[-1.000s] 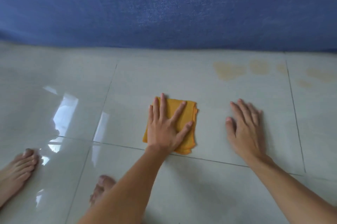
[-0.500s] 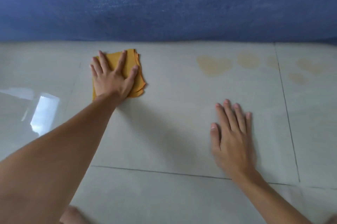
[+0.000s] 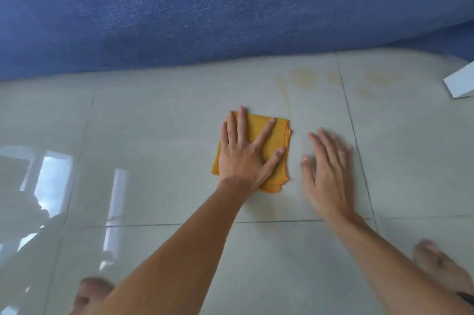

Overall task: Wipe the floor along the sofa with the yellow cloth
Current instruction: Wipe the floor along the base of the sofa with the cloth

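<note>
The left hand, fingers spread flat, half hides the yellow cloth, now back beside the flat, perhaps blurred, right hand.

My left hand flat on cloth, floor; right hand just beside, right; sofa beyond.

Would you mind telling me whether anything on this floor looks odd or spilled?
Yes: yellowish blotches stain the tiles by the sofa, beyond the cloth under the left hand; a smear trails from them toward it.
</note>
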`<state>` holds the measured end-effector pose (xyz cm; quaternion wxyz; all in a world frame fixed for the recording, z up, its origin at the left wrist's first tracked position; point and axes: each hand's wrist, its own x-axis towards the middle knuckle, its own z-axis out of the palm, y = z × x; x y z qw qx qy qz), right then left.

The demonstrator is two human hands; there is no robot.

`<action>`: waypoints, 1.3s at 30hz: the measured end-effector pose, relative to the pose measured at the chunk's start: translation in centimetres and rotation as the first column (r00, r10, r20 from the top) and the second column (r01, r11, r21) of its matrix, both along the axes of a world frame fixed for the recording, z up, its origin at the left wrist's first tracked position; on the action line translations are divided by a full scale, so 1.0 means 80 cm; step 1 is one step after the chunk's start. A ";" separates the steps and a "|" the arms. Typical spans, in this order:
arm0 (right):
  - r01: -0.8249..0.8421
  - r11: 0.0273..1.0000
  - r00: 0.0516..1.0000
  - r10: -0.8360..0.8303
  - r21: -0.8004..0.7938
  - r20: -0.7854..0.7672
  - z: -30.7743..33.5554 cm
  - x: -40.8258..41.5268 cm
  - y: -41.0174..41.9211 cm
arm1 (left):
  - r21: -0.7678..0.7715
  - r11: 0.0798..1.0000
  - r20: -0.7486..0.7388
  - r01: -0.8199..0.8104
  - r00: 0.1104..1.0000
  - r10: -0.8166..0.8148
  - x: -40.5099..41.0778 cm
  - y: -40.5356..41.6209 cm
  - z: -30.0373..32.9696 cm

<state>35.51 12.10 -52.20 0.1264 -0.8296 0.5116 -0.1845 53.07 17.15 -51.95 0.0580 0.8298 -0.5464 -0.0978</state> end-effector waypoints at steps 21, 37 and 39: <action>0.074 0.995 0.950 -0.089 -0.061 -0.301 -0.023 -0.070 -0.030 | 0.056 0.989 0.068 -0.136 0.989 0.132 0.076 -0.156 -0.008; 0.189 0.965 0.894 -0.092 0.183 -0.438 0.000 -0.166 -0.039 | 0.073 0.990 0.071 -0.119 0.991 0.114 0.029 0.062 0.001; 0.208 0.968 0.898 -0.130 0.144 -0.420 -0.005 -0.164 -0.037 | 0.073 0.979 0.089 -0.190 0.979 0.184 0.060 0.042 -0.002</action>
